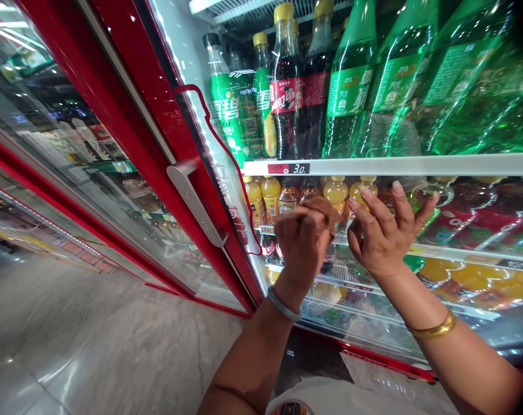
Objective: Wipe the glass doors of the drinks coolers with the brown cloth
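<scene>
My left hand (302,239), with a grey band at the wrist, is closed with its fingers curled and blurred. Whatever it holds, if anything, cannot be made out. Just right of it is my right hand (385,233), its fingers spread and nothing in them; a gold bracelet (434,327) circles that wrist. Both hands are in front of the cooler's lower shelves. Behind them stand small bottles with yellow caps (270,193). Above, the top shelf (400,166) carries a cola bottle with a red label (286,95) and large green bottles (348,86).
A red-framed cooler door with a grey handle (196,204) stands on the left. More goods show through glass beyond it. Grey floor (93,340) lies below. Lower shelves hold orange drinks (481,282). A pale rounded surface (356,397) is at the bottom.
</scene>
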The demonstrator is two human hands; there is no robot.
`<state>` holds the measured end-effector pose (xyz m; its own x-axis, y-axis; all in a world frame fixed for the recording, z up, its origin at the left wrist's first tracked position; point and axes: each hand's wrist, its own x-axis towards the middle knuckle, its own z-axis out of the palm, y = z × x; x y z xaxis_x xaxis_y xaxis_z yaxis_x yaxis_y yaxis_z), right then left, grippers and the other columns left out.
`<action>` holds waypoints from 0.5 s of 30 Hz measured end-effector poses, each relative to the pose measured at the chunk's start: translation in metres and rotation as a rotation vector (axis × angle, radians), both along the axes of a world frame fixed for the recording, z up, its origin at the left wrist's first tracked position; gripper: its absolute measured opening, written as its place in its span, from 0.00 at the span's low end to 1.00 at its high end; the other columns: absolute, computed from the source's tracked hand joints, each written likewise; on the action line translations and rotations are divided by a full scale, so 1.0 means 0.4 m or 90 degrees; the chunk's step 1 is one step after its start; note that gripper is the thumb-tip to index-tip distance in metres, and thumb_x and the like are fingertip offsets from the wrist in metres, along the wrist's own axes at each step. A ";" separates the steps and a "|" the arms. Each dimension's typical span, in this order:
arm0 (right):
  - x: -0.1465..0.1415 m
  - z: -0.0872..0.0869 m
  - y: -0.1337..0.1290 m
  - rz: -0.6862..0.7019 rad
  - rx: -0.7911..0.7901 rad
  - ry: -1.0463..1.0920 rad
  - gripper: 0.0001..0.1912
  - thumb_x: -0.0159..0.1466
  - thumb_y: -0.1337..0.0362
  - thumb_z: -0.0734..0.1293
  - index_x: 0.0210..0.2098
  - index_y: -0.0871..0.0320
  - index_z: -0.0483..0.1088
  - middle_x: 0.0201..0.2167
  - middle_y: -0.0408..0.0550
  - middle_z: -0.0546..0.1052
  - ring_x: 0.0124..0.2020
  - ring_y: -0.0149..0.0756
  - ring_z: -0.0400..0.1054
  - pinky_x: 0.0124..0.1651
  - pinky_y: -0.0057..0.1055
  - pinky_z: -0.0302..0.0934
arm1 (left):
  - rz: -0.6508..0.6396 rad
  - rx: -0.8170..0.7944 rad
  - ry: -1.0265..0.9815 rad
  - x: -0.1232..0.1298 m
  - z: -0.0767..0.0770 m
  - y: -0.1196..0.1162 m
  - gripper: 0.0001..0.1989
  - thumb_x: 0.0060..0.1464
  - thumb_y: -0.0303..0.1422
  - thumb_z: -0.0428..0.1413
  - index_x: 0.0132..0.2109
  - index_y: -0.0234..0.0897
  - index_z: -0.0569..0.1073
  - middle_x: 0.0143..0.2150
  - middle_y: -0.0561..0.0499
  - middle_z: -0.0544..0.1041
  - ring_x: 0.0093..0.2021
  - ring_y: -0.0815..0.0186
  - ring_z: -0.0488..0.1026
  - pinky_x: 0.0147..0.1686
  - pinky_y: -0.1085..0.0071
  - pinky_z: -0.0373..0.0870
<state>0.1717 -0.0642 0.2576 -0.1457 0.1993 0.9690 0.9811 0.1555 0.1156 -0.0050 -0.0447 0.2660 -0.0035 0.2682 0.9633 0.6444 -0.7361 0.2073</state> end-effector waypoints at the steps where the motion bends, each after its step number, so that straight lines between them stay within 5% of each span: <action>1: 0.000 -0.001 -0.001 0.005 -0.005 0.004 0.38 0.65 0.66 0.67 0.72 0.38 0.59 0.66 0.44 0.73 0.74 0.57 0.56 0.75 0.75 0.35 | -0.012 -0.008 0.050 0.012 -0.038 -0.012 0.15 0.56 0.27 0.65 0.50 0.43 0.75 0.48 0.48 0.75 0.51 0.58 0.72 0.53 0.59 0.71; 3: 0.000 -0.002 -0.004 0.007 -0.014 0.008 0.38 0.65 0.65 0.68 0.72 0.38 0.59 0.67 0.44 0.72 0.75 0.57 0.54 0.75 0.75 0.33 | -0.032 -0.008 0.104 0.018 -0.103 -0.028 0.18 0.53 0.27 0.68 0.49 0.44 0.76 0.48 0.48 0.76 0.52 0.58 0.73 0.53 0.60 0.71; 5: 0.001 -0.002 -0.007 0.002 -0.020 0.001 0.39 0.65 0.66 0.68 0.72 0.37 0.58 0.67 0.43 0.72 0.76 0.55 0.52 0.75 0.75 0.33 | -0.033 0.007 0.116 0.004 -0.126 -0.025 0.18 0.52 0.26 0.69 0.48 0.43 0.76 0.48 0.48 0.76 0.52 0.58 0.73 0.53 0.60 0.71; 7: 0.000 0.000 -0.007 0.005 -0.012 -0.010 0.40 0.65 0.68 0.67 0.73 0.38 0.57 0.66 0.43 0.73 0.76 0.54 0.52 0.75 0.75 0.36 | -0.018 0.025 0.080 -0.018 -0.095 -0.005 0.14 0.55 0.27 0.67 0.47 0.42 0.76 0.48 0.47 0.76 0.51 0.59 0.73 0.53 0.60 0.71; 12: -0.003 0.013 0.000 0.007 0.050 -0.041 0.39 0.64 0.68 0.69 0.72 0.44 0.60 0.63 0.45 0.76 0.76 0.50 0.53 0.79 0.66 0.37 | 0.022 0.092 -0.060 -0.012 0.082 0.042 0.11 0.61 0.30 0.62 0.50 0.43 0.73 0.51 0.46 0.74 0.55 0.58 0.73 0.58 0.55 0.70; 15: -0.005 0.010 -0.003 -0.003 0.053 -0.047 0.38 0.65 0.66 0.70 0.73 0.46 0.59 0.63 0.45 0.76 0.77 0.48 0.52 0.81 0.60 0.34 | 0.011 0.091 -0.020 0.031 0.089 0.031 0.16 0.60 0.30 0.64 0.54 0.44 0.73 0.53 0.46 0.74 0.57 0.57 0.72 0.59 0.54 0.70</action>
